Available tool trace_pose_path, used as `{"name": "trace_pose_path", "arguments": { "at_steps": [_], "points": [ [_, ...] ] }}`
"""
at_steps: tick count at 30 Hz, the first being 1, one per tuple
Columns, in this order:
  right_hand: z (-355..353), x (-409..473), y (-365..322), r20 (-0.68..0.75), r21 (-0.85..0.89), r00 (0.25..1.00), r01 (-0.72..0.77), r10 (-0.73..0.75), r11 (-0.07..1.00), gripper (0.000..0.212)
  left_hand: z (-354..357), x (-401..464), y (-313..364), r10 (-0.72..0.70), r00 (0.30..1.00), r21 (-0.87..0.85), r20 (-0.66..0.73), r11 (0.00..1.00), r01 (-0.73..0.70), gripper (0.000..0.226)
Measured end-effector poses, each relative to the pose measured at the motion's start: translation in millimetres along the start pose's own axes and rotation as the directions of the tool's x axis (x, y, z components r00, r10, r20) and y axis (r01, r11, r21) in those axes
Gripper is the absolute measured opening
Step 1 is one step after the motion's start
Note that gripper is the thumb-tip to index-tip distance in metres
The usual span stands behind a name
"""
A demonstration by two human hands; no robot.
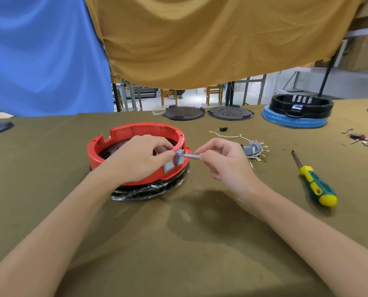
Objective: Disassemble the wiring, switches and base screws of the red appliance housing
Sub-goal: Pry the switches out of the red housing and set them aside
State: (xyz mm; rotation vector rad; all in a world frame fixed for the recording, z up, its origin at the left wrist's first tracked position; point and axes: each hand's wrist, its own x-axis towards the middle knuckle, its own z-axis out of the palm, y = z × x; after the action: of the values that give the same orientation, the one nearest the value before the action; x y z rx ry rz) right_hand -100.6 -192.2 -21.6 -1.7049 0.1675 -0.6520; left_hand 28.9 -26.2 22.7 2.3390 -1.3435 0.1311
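While both bare forearms reach in from the near edge of the olive-covered table [50, 146], the left hand [139, 156] lies across the near rim of the red housing [135, 130], palm down, its fingers curled over the wall so that thumb and forefinger pinch a grey switch [179, 156] seated at the rim's right side; a second grey switch [168, 166] sits in the outer wall just below and left of it, under the same hand. The right hand [223, 158] comes from the right with the wrist raised, its fingers bent tight and narrow, thumb and forefinger pinching a small grey part [192, 156] whose tip meets the pinched switch; whether that part is a tab of the switch or a separate piece cannot be told. The housing stands on a black base wrapped in clear film [148, 190], and a dark perforated plate shows inside the ring. Just right of the right hand lies a loose bundle of white wiring with grey switches and brass terminals [252, 147], apart from the housing; a small black piece [223, 129] lies beyond it. A screwdriver with a green and yellow handle [313, 181] rests further right, untouched; small metal pieces [365, 140] are scattered near the right edge. At the far edge sit two dark round plates [184, 113] side by side and a black housing on a blue base [296, 110]; blue and mustard cloths [200, 39] hang behind.
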Motion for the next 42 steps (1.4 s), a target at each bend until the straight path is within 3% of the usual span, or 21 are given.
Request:
{"name": "trace_pose_path", "arguments": {
  "at_steps": [4,7,20,30,35,42],
  "points": [
    [-1,-5,3,-0.004,-0.234,1.000,0.018,-0.020,0.972,0.012,-9,16,13,-0.047,0.986,0.021,0.161,0.999,0.045,0.027],
    [-3,-5,5,-0.028,-0.376,0.995,0.076,-0.093,0.923,0.008,-13,29,18,-0.089,0.951,-0.074,0.298,0.991,0.116,0.029],
    [13,-22,4,0.022,-0.631,0.927,0.303,-0.374,0.714,0.009,3,20,9,-0.047,0.976,-0.217,0.211,0.972,0.093,0.035],
    [30,-30,5,0.198,-0.750,0.896,0.400,-0.397,0.527,0.011,0,18,13,-0.078,0.977,-0.204,0.199,0.972,0.119,0.037],
    [34,-31,9,0.113,-0.752,0.983,0.180,-0.145,0.634,0.011,1,18,10,-0.113,0.978,-0.199,0.177,0.969,0.148,0.038],
    [27,-22,6,0.031,-0.556,0.999,0.014,0.005,0.831,0.010,2,21,9,-0.118,0.978,-0.211,0.170,0.965,0.154,0.037]
  ]
}}
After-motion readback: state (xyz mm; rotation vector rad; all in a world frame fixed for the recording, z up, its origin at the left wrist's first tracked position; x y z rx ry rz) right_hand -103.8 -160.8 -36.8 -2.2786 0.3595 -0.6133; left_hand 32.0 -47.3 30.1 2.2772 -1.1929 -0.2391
